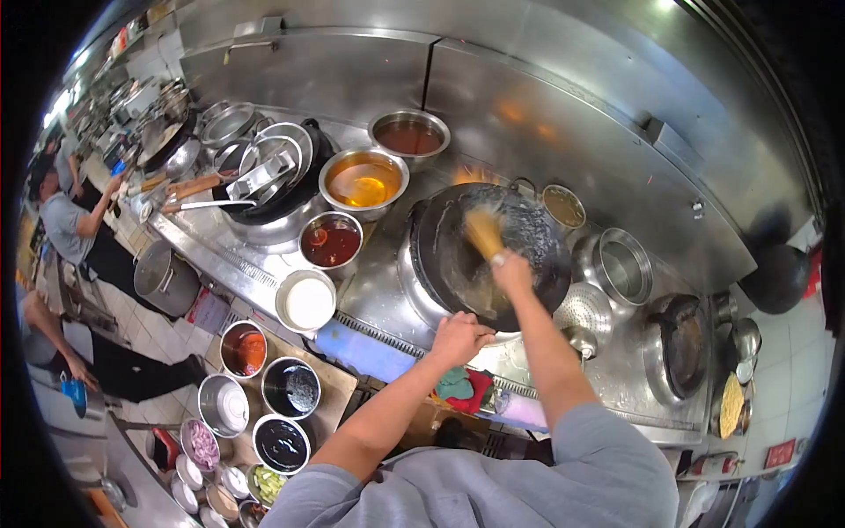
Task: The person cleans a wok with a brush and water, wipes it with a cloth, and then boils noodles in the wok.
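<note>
A large dark wok sits on the metal range, with flames showing behind its far rim. My right hand is wrapped round a tan bamboo brush, whose blurred bristles are over the inside of the wok. Water or wet foam glistens on the wok's right side. At the near rim, my left hand is closed on the wok's edge; what lies between its fingers is mostly hidden. Just below that hand are a green cloth and a red cloth.
Left of the wok stand bowls of amber oil, dark red sauce and white powder. A perforated ladle and steel pots are on the right. Co-workers stand at far left.
</note>
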Motion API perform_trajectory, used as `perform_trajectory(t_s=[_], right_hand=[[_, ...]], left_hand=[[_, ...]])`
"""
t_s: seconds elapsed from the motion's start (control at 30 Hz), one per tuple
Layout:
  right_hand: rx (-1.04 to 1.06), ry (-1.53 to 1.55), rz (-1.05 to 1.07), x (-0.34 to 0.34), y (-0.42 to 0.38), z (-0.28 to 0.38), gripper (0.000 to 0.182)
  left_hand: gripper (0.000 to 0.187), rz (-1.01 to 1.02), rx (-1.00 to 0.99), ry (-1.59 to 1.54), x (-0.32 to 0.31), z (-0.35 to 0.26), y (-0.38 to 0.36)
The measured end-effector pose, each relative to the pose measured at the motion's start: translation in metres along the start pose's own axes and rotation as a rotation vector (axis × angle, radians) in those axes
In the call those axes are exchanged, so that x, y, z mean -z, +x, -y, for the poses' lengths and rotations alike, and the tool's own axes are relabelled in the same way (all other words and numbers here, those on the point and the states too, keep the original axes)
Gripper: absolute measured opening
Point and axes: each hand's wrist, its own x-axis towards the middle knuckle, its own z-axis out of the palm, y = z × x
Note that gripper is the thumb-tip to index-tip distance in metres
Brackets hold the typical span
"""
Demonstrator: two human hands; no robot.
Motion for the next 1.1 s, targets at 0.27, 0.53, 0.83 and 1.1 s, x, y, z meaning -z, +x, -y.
perform_trajectory(t_s=[0.27,0.53,0.83,1.1], right_hand=[[-0.35,0.656,0.085,0.008,0.032,0.016,0.033],[0.169,0.264,0.258,0.033,-0.084,0.001,0.036],[-0.035,-0.192,0.063,0.045,0.039,-0.017,0.023],[0.175,-0.413,0.222,0.075,0.002,-0.048,0.024]], left_hand=[[0.024,0.038,-0.044,0.125,0.007,-0.001,0.002],[0.025,0.123,-0.068,0.158,0.022,0.009,0.007],[0.026,0.088,-0.036,0.044,0.015,0.016,0.004],[0.027,0.028,-0.067,0.079,0.011,0.018,0.005]])
